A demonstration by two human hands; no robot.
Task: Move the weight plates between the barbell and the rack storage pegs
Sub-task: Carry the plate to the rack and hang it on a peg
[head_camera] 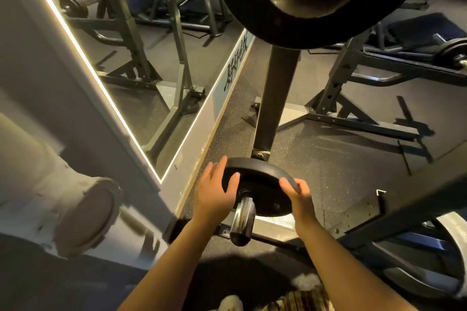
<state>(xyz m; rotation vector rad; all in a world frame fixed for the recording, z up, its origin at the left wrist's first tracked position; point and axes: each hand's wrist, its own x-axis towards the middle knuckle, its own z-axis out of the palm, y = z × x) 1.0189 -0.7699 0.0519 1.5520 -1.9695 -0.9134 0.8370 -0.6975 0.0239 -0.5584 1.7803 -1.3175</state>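
Head view: small black plate (260,188) sits on a chrome peg (243,219), low and near, centre of frame. Left hand (214,192) grips the plate's left rim, thumb on its face. Right hand (299,195) grips the right rim, fingers curled over the edge. Large black plate (290,7) hangs overhead, far. Mirror (131,58) on left; rack (353,88) on right.

Both forearms are bare, with no sleeves, watch or rings showing on the left hand (214,190) or the right hand (298,194). At the frame's bottom edge lies a striped garment (300,300) in brown and cream bands.
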